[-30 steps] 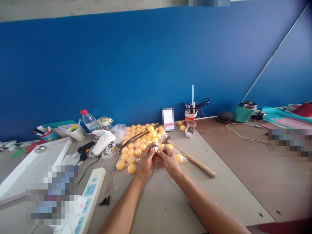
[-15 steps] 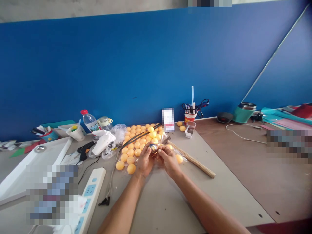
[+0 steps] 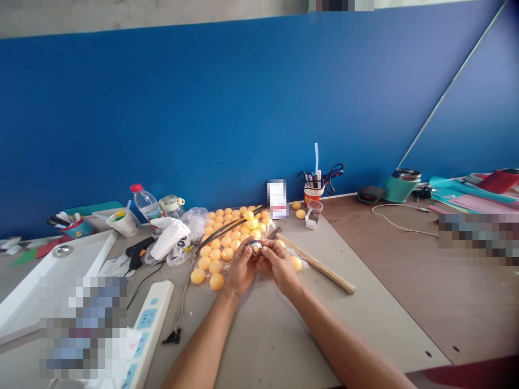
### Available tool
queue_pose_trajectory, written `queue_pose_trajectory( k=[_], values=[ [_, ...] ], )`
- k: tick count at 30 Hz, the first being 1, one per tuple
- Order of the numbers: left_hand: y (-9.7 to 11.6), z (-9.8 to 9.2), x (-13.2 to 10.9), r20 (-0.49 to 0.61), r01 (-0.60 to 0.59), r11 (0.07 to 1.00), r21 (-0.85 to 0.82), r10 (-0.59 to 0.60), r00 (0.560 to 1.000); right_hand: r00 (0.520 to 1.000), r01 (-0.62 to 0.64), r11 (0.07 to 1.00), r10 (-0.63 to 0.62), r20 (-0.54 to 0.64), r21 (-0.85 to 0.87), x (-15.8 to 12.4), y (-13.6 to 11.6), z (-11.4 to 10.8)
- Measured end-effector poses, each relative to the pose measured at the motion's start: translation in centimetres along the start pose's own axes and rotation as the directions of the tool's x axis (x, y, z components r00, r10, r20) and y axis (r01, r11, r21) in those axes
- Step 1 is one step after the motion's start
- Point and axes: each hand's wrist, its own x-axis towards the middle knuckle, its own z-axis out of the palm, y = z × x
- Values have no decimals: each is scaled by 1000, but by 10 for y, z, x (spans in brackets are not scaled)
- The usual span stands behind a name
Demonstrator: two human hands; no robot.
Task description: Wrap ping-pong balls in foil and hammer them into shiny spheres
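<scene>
Between the fingertips of both hands is a small shiny silver ball-like piece [image 3: 255, 247] with a yellowish patch on its near side. My left hand [image 3: 240, 269] grips it from the left, fingers closed. From the right, my right hand [image 3: 279, 263] pinches it with thumb and fingers. Just behind and to the left lie many orange balls [image 3: 215, 254], like table tennis balls, in clear plastic. Dark flat strips [image 3: 231, 229] rest across them. A bundle of thin wooden sticks [image 3: 324, 266] lies right of my right hand.
A long power strip [image 3: 148, 329], a black glue gun [image 3: 140, 251] and a white tray [image 3: 91, 265] are on the left. A capped bottle [image 3: 146, 202] stands behind. A red cup of pens [image 3: 313, 193] and a teal container [image 3: 401, 186] stand along the blue partition [image 3: 243, 108].
The view has shifted slightly, so the table items sit a little further left. Both hands still hold the silver piece, which looks slightly turned.
</scene>
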Motion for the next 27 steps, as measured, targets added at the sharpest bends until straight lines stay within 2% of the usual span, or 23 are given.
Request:
queue_pose_trajectory(
  k=[8,13,16,19,21,24,26,27],
  values=[
    [2,5,-1,8,-2,1000,10,2,1000,1000,22,1000,-22,15,-12,3,1,-3],
    [8,4,0,-50,21,998,-61,-24,998,993,115,993,-115,-14,-18,1,-12,-4],
    [13,2,0,-96,59,989,-138,-72,993,974,205,973,-214,-80,-109,2,-16,-8],
    [17,2,-1,-110,68,979,-192,-90,990,943,254,928,-300,-142,-272,9,-13,-17],
    [18,2,-1,-119,50,978,-200,-75,990,915,290,864,-377,-146,-412,16,-11,-25],
    [19,0,0,-136,30,979,-204,-58,989,851,329,685,-513,-109,-650,27,-11,-40],
    [19,-3,1,-138,23,978,-208,-53,989,814,289,543,-573,-95,-789,34,-13,-50],
    [20,-4,2,-135,21,978,-206,-50,990,811,241,464,-578,-85,-853,38,-14,-55]
  ],
)
